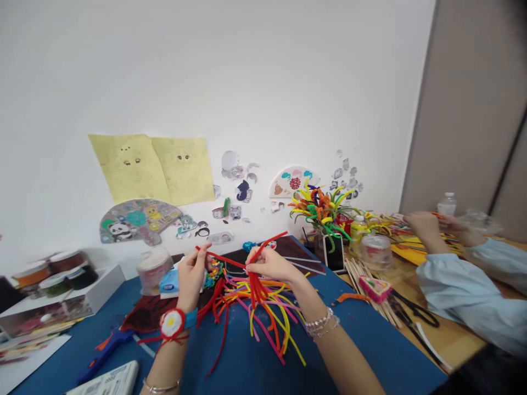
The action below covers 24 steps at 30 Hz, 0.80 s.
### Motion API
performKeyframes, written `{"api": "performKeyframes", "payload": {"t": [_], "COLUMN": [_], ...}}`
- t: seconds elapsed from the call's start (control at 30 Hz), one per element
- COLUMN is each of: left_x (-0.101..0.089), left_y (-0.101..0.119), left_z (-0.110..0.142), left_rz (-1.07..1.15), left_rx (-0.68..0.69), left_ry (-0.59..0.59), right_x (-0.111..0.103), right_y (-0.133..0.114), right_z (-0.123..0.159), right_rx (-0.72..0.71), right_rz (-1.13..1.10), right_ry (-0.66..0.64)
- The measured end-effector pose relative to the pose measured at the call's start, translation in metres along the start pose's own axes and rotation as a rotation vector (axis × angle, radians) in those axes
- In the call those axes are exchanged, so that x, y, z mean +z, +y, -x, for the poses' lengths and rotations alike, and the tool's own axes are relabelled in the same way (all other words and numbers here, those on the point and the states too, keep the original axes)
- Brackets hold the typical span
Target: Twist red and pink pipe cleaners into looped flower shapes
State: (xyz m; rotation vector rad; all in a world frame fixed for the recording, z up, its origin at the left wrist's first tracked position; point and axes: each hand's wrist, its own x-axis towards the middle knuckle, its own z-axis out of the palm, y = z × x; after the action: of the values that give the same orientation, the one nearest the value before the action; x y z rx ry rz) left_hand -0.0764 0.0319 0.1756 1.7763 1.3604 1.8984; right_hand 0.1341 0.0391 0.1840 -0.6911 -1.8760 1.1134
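My left hand (192,273) pinches the end of a red pipe cleaner (224,258), which stretches across to the right. In my right hand (269,264) is a bunch of red pipe cleaners (257,288), gripped near the top, with their lower parts hanging down and one sticking out to the upper right. Both hands are held above the blue table mat. Beneath them lies a loose spread of yellow, orange, pink and purple pipe cleaners (284,323). More red ones (212,300) lie just right of my left wrist.
A blue glue gun (102,354) lies left on the mat (329,351), near a tissue pack (168,282). At right are a pipe-cleaner bouquet (323,208), a phone (333,252), wooden sticks (370,291) and scissors (407,315). A co-worker's hands (426,230) work at far right.
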Motion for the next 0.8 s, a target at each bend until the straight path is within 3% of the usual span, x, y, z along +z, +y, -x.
{"api": "performKeyframes", "payload": {"t": [0.17, 0.33, 0.5, 0.6, 0.73, 0.8], "left_x": [0.003, 0.012, 0.03, 0.034, 0.031, 0.03], "left_y": [-0.011, -0.019, 0.016, 0.036, 0.046, 0.049], "left_z": [0.002, 0.001, 0.019, 0.035, 0.053, 0.056], "left_rz": [-0.5, -0.733, -0.579, -0.445, -0.334, -0.327], "left_rx": [0.192, 0.22, 0.431, 0.568, 0.8, 0.836], "left_ry": [0.203, 0.112, 0.014, 0.083, 0.137, 0.108], "right_x": [0.001, -0.001, -0.003, -0.003, -0.004, -0.004], "right_y": [0.006, 0.013, 0.018, 0.023, 0.025, 0.023], "right_z": [-0.003, -0.006, -0.007, -0.009, -0.01, -0.01], "right_rx": [0.009, 0.032, 0.0, -0.012, -0.003, -0.017], "right_rz": [0.001, 0.03, 0.144, 0.193, 0.181, 0.157], "right_ry": [0.006, 0.017, 0.009, 0.057, 0.088, 0.117]}}
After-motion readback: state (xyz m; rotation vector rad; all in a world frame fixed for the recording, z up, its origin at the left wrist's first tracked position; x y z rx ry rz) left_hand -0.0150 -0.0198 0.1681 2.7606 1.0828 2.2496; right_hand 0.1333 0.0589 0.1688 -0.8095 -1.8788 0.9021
